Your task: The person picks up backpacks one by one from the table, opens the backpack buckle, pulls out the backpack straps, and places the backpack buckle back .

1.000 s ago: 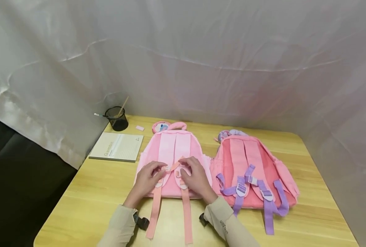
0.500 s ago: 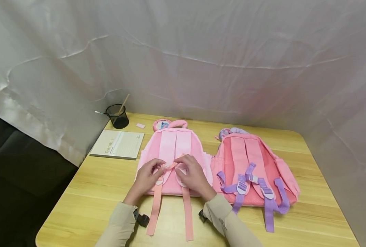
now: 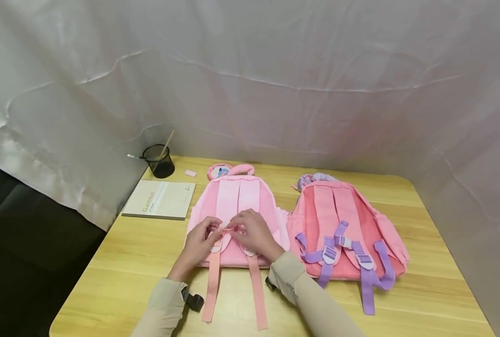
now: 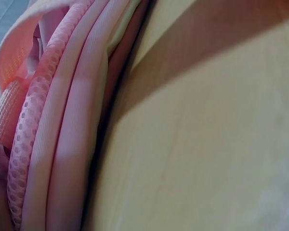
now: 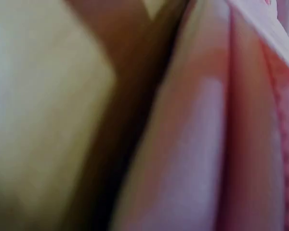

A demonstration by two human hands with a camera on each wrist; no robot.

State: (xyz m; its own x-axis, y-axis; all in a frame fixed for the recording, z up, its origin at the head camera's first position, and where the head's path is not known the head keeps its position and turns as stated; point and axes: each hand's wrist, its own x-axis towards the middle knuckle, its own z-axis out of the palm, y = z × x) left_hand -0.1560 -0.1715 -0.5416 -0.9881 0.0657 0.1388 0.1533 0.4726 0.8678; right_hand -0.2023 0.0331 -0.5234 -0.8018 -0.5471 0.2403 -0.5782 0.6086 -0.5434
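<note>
A light pink backpack (image 3: 268, 199) lies on the table (image 3: 119, 281) with its straps facing up. My left hand (image 3: 199, 241) pinches the left end of its short peach chest strap (image 3: 229, 229), where the white buckle is mostly hidden by the fingers. Close beside it, my right hand (image 3: 253, 233) pinches the same strap from the right, fingertips almost meeting the left ones. Two long peach webbing tails (image 3: 211, 290) hang toward me over the table. The left wrist view catches the backpack's mesh-trimmed edge (image 4: 31, 113); the right wrist view shows its pink side (image 5: 183, 159), blurred.
Right alongside lies a coral pink backpack (image 3: 323, 206) with purple straps (image 3: 368, 290). At the back left stand a black mesh pencil cup (image 3: 161, 166) holding pencils, a small pink eraser (image 3: 190, 173) and a notebook (image 3: 159, 199). A grey curtain (image 3: 250, 93) closes off the back.
My right hand has moved left toward the left hand, so the stretch of chest strap showing between them is shorter. My left hand has barely shifted.
</note>
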